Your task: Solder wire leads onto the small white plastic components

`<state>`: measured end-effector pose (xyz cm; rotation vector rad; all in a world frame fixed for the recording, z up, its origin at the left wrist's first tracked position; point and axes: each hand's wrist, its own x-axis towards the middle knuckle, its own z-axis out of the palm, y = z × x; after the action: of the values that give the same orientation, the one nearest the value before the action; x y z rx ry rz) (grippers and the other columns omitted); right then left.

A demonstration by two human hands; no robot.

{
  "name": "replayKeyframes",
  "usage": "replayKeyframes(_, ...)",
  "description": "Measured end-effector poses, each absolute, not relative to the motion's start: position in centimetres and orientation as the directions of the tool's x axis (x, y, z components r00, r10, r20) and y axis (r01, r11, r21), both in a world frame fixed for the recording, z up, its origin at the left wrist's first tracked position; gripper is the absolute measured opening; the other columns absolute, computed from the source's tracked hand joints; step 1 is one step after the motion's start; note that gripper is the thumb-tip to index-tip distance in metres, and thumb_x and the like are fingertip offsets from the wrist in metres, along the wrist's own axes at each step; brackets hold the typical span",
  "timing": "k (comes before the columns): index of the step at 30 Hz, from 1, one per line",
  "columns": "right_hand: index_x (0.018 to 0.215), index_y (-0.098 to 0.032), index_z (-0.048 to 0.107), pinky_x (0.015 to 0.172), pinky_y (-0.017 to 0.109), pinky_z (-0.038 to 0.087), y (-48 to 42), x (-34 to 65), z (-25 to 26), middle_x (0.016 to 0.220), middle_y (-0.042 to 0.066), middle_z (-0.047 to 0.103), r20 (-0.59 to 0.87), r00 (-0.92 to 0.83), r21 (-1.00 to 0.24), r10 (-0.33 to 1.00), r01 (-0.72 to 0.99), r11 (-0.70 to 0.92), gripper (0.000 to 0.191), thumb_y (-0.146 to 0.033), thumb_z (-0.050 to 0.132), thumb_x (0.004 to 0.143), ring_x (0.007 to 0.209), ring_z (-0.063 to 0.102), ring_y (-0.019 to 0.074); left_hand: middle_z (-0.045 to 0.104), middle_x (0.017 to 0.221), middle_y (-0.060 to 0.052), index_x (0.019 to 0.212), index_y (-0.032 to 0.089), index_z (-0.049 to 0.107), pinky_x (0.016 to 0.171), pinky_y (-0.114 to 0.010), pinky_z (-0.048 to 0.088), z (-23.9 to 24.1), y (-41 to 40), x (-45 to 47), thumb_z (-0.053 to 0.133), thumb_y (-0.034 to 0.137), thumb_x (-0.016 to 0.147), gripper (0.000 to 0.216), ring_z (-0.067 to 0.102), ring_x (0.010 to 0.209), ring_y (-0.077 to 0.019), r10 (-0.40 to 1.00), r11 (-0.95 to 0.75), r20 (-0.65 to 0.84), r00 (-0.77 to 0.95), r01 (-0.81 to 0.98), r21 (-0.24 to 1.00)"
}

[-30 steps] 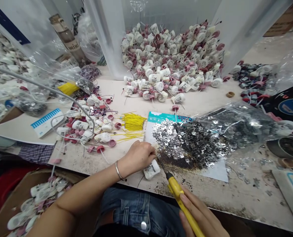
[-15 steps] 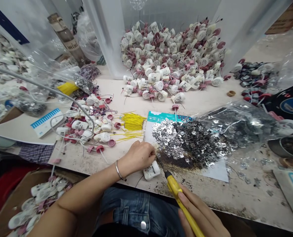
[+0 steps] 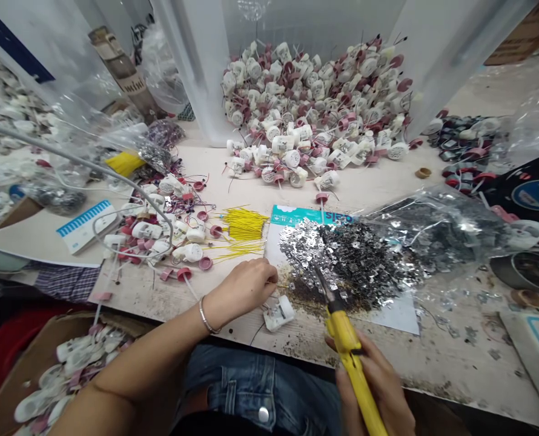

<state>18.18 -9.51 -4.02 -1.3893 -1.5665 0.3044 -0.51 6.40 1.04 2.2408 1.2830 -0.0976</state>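
My right hand [image 3: 378, 393] grips a yellow-handled soldering iron [image 3: 351, 357]. Its dark tip reaches into a heap of small silver metal pieces [image 3: 342, 254] lying on a white sheet. My left hand [image 3: 242, 287], with a bangle on the wrist, is closed in a pinch on a thin yellow wire [image 3: 272, 284]. A small white part [image 3: 278, 313] lies on the table just right of that hand, not held.
A big pile of white and pink parts [image 3: 315, 103] spills from a clear bin at the back. Yellow wires [image 3: 244, 227] and more white parts [image 3: 160, 233] lie left of centre. A clear bag of metal pieces [image 3: 446, 233] sits right. A cardboard box [image 3: 65, 369] stands lower left.
The soldering iron has swung right, its tip leaving the white part and going into the silver heap. My left hand has let go of the white part and drawn slightly left.
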Motion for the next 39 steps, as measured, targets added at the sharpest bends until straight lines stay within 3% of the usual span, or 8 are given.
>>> replayKeyframes(5,0.072,-0.019,0.056,0.067,0.023,0.061,-4.8,15.7,-4.3,0.126,0.004,0.055,0.642,0.212,-0.696,0.737,0.564,0.444,0.019,-0.001,0.063,0.074,0.094,0.068,0.0164,0.068,0.08,-0.004,0.084,0.017,0.069,0.078,-0.029,0.044,2.0,4.8,-0.3,0.057,0.02,0.087,0.014,0.062,0.078,-0.0159,0.705,-0.551,-0.112,0.7,0.641,0.535)
replayKeyframes(12,0.071,-0.02,0.048,0.082,0.031,0.059,-3.7,14.7,-3.8,0.119,0.005,0.049,0.49,0.246,-0.825,0.837,0.442,0.353,0.024,-0.009,0.069,0.073,0.111,0.059,0.0185,0.073,0.077,-0.006,0.08,0.013,0.071,0.063,-0.022,0.053,1.2,3.5,0.0,0.064,0.023,0.084,0.013,0.066,0.069,-0.0133,0.94,-0.146,0.068,0.335,0.212,0.966)
replayKeyframes(16,0.081,-0.017,0.055,0.084,0.024,0.057,-3.4,14.4,-4.3,0.123,0.01,0.046,0.579,0.001,-0.648,0.815,0.607,0.46,0.015,-0.008,0.066,0.077,0.11,0.058,0.0151,0.07,0.076,-0.005,0.096,0.013,0.069,0.06,-0.021,0.052,1.4,3.9,-2.4,0.056,0.017,0.09,0.015,0.064,0.066,-0.0114,0.914,-0.374,0.27,0.303,0.371,0.85)
replayKeyframes(19,0.082,-0.017,0.056,0.082,0.022,0.057,-2.7,14.2,-4.6,0.121,0.009,0.048,0.584,0.04,-0.626,0.81,0.658,0.419,0.014,-0.007,0.064,0.078,0.108,0.059,0.0141,0.068,0.08,-0.007,0.103,0.013,0.066,0.063,-0.025,0.051,1.5,3.5,-4.6,0.054,0.012,0.09,0.018,0.06,0.071,-0.0135,0.703,-0.707,0.446,0.553,0.482,0.517)
replayKeyframes(22,0.077,-0.018,0.055,0.084,0.026,0.057,-2.2,14.3,-4.7,0.118,0.008,0.05,0.593,0.194,-0.661,0.782,0.671,0.335,0.015,-0.01,0.068,0.076,0.107,0.059,0.0156,0.066,0.073,-0.005,0.11,0.012,0.063,0.059,-0.026,0.048,1.1,2.4,-5.4,0.05,0.007,0.09,0.025,0.056,0.063,-0.0131,0.515,-0.846,0.322,0.795,0.41,0.341)
replayKeyframes(29,0.081,-0.018,0.054,0.082,0.029,0.058,-1.8,14.6,-5.4,0.119,0.009,0.048,0.615,0.115,-0.624,0.78,0.675,0.393,0.015,-0.007,0.064,0.077,0.111,0.057,0.0175,0.071,0.079,-0.008,0.082,0.013,0.072,0.067,-0.022,0.052,-1.4,1.3,-2.6,0.06,0.023,0.087,0.016,0.064,0.072,-0.0132,0.882,-0.292,0.094,0.462,0.378,0.879)
replayKeyframes(33,0.082,-0.019,0.052,0.082,0.038,0.06,-2.4,14.2,-5.2,0.122,0.01,0.046,0.534,0.15,-0.744,0.832,0.55,0.379,0.022,-0.018,0.072,0.073,0.112,0.058,0.0224,0.071,0.069,-0.004,0.078,0.013,0.073,0.06,-0.021,0.048,-2.3,1.5,-1.8,0.066,0.021,0.082,0.011,0.062,0.062,-0.0123,0.92,-0.16,-0.013,0.391,0.407,0.899)
replayKeyframes(39,0.075,-0.019,0.051,0.077,0.024,0.061,-2.7,13.2,-4.6,0.118,0.005,0.047,0.514,0.322,-0.818,0.795,0.464,0.34,0.022,-0.001,0.064,0.075,0.107,0.06,0.0141,0.071,0.075,-0.006,0.084,0.013,0.073,0.07,-0.024,0.048,-1.3,1.3,-1.8,0.058,0.017,0.087,0.015,0.062,0.072,-0.0141,0.88,-0.206,-0.035,0.473,0.448,0.87)
